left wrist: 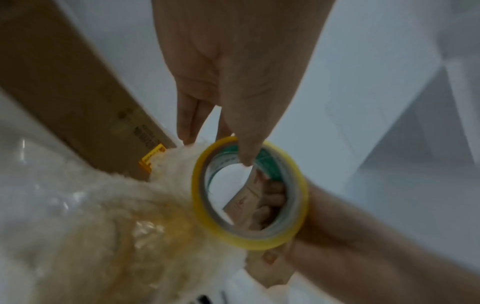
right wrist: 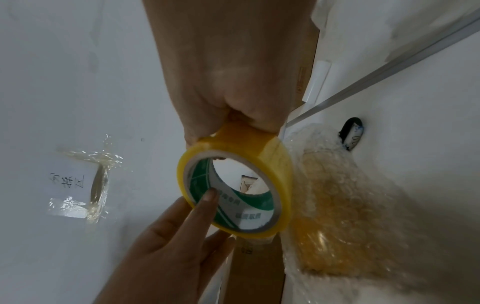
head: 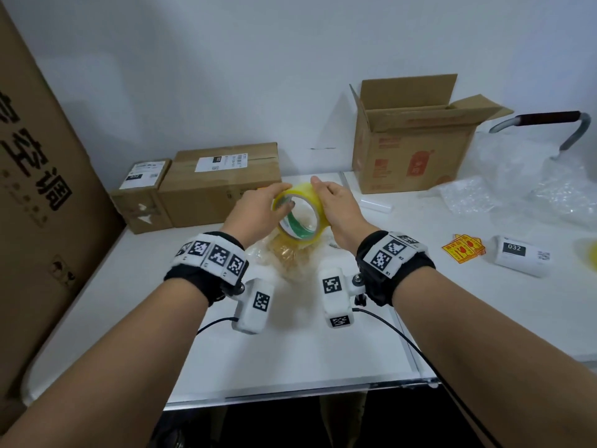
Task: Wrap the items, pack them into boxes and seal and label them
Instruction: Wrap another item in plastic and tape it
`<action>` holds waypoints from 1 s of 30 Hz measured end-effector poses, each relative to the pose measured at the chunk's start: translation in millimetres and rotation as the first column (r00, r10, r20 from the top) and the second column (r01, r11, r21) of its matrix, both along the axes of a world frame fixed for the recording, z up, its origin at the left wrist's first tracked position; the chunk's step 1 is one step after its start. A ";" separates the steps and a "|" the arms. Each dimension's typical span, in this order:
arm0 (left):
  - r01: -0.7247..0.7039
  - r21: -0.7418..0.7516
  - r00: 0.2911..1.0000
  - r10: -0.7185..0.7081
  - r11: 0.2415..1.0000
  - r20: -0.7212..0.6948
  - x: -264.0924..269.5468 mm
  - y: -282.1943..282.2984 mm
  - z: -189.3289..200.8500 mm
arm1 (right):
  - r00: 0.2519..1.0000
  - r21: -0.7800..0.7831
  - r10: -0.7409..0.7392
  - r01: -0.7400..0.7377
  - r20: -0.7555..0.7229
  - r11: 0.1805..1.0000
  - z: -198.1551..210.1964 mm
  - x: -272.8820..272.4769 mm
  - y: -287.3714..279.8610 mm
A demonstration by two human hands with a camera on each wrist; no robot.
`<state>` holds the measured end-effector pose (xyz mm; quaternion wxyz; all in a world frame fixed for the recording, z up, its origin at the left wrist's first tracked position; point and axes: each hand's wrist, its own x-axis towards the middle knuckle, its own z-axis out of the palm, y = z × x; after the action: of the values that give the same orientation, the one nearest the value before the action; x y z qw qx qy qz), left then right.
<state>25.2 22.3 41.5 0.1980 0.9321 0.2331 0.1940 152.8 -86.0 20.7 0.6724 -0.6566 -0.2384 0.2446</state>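
Note:
A roll of yellow-tinted clear tape (head: 315, 206) with a green-printed core is held up between both hands over the white table (head: 290, 357). My left hand (head: 258, 208) pinches its left rim, one digit hooked inside the core (left wrist: 246, 158). My right hand (head: 336, 203) grips the outer band from the right, its fingers curled over the top (right wrist: 249, 121). Below the roll lies a bubble-wrapped amber item (head: 290, 258), also visible in the right wrist view (right wrist: 337, 216). An open cardboard box (head: 413, 150) stands at the back right.
Two sealed, labelled boxes (head: 223, 182) (head: 142, 195) sit at the back left, beside a tall carton (head: 38, 189). Loose bubble wrap (head: 533, 182) fills the right side. Yellow stickers (head: 465, 248) and a label roll (head: 520, 257) lie at right. A trolley handle (head: 549, 119) rises behind.

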 end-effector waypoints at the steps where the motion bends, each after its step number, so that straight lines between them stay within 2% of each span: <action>1: -0.031 0.068 0.999 0.031 0.997 -0.006 0.8 -0.4 0.0 | 0.999 -0.010 0.032 -0.032 0.001 0.999 1.9 -0.6 -1.0; 4: -0.117 0.228 0.991 0.130 0.967 -0.042 1.4 -1.0 -1.9 | 0.989 -0.024 0.148 -0.148 -0.022 0.989 5.5 0.0 -8.2; 8: -0.173 0.225 0.982 0.185 0.959 -0.034 3.4 11.2 -11.1 | 0.949 0.002 0.306 -0.307 -0.073 0.952 7.7 -0.5 -19.3; 12: -0.197 0.019 0.980 0.197 0.980 -0.010 8.8 24.0 -15.7 | 0.904 0.025 0.401 -0.402 -0.150 0.915 10.9 -1.5 -24.6; 16: -0.222 -0.197 0.974 0.226 0.955 -0.005 13.5 18.8 -9.1 | 0.884 0.046 0.414 -0.414 -0.219 0.909 15.5 -2.6 -24.1; 17: -0.220 -0.310 0.971 0.239 0.925 0.024 14.9 17.9 -8.8 | 0.878 0.056 0.420 -0.419 -0.228 0.906 16.0 -2.5 -23.1; 18: -0.190 -0.471 0.970 0.240 0.862 0.048 16.9 16.4 -8.8 | 0.873 0.062 0.427 -0.425 -0.235 0.903 15.9 -2.1 -22.0; 19: -0.140 -0.647 0.971 0.230 0.750 0.057 19.7 14.5 -9.7 | 0.869 0.063 0.433 -0.431 -0.241 0.900 15.3 -1.8 -20.9; 20: -0.089 -0.790 0.974 0.219 0.606 0.058 21.5 10.5 -10.8 | 0.867 0.059 0.434 -0.433 -0.245 0.899 14.8 -1.5 -19.5; 21: -0.050 -0.879 0.975 0.214 0.475 0.060 22.6 5.8 -12.5 | 0.868 0.049 0.431 -0.433 -0.247 0.900 14.4 -1.9 -18.4; 22: -0.030 -0.918 0.976 0.208 0.395 0.057 22.9 0.4 -14.0 | 0.873 0.035 0.423 -0.428 -0.244 0.903 13.8 -2.7 -17.5; 23: -0.035 -0.927 0.978 0.202 0.374 0.044 23.5 -3.8 -16.0 | 0.879 0.027 0.413 -0.419 -0.240 0.908 12.9 -3.2 -17.1; 24: -0.064 -0.907 0.981 0.193 0.415 0.019 24.0 -6.1 -17.2 | 0.885 0.027 0.399 -0.404 -0.241 0.914 11.7 -3.7 -16.9; 25: -0.119 -0.839 0.982 0.187 0.531 -0.021 24.4 -5.0 -17.5 | 0.892 0.033 0.379 -0.383 -0.248 0.923 10.3 -3.8 -17.1; 26: -0.185 -0.700 0.979 0.195 0.690 -0.066 24.0 -1.2 -17.2 | 0.898 0.041 0.356 -0.358 -0.259 0.933 8.9 -3.8 -17.6; 27: -0.236 -0.487 0.971 0.223 0.841 -0.087 22.6 2.9 -15.8 | 0.903 0.045 0.337 -0.338 -0.266 0.940 7.4 -3.5 -18.0; 28: -0.250 -0.260 0.968 0.244 0.933 -0.057 21.1 6.3 -12.5 | 0.907 0.042 0.327 -0.328 -0.264 0.944 6.6 -3.5 -18.2; 30: -0.147 0.079 0.988 0.143 0.986 0.062 18.2 6.8 -2.7 | 0.911 0.022 0.337 -0.342 -0.237 0.940 7.1 -5.5 -18.0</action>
<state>43.4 29.1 38.8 0.1506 0.9143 0.2864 0.2437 147.3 -104.0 27.8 0.6368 -0.5779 -0.2642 0.4367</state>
